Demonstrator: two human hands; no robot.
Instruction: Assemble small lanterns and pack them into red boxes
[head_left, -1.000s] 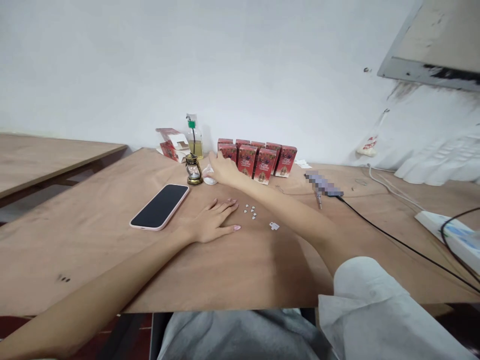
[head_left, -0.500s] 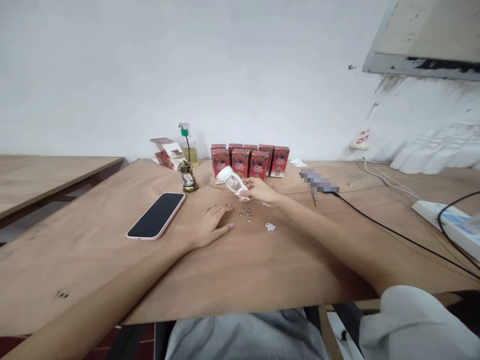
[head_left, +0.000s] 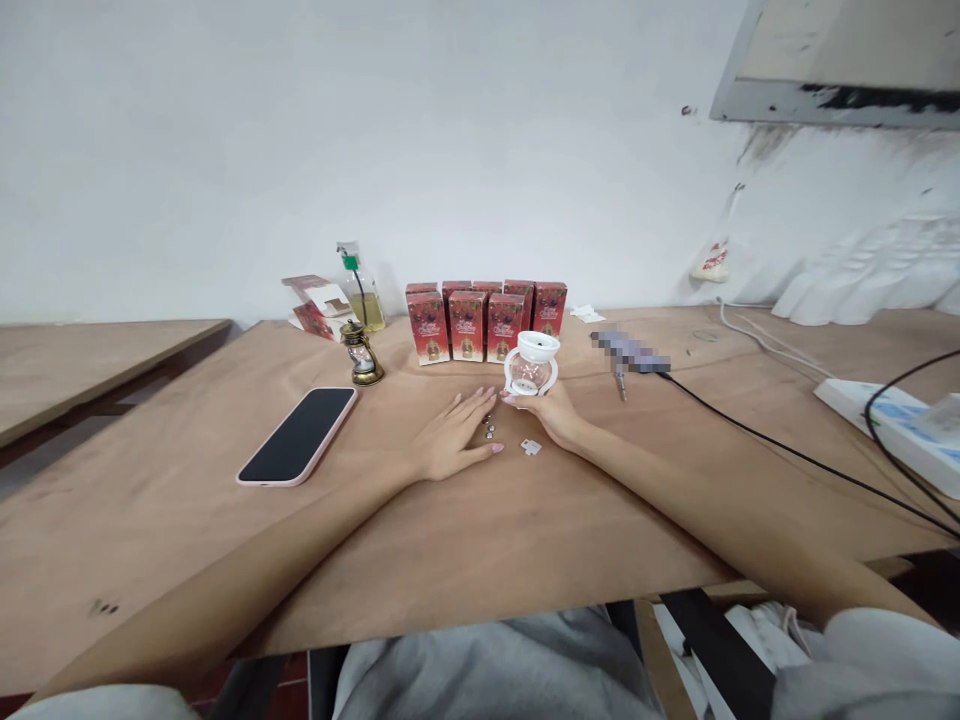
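Note:
My right hand [head_left: 556, 412] grips a small white lantern [head_left: 531, 372] with a clear bulging globe, tilted so its white round end faces up and toward me. My left hand [head_left: 454, 440] lies flat on the wooden table, fingers stretched out. Between the two hands sit several small round silver pieces like button cells [head_left: 490, 430], some partly hidden by my left fingers. Close to my right wrist is a little white piece of paper or plastic [head_left: 531, 447]. A bronze-coloured lantern [head_left: 363, 354] stands behind my left hand.
Several red printed boxes [head_left: 468, 328] stand at the back. To the left are a phone [head_left: 298, 436], a pump bottle [head_left: 367, 305] and an opened box [head_left: 319, 305]. On the right lie a screwdriver-like tool [head_left: 621, 384], a blurred-out item with a black cable [head_left: 780, 450] and a power strip [head_left: 892, 425].
The lantern has turned from lying sideways to white end up and shifted right with my right hand. My left hand has slid right, over some silver pieces.

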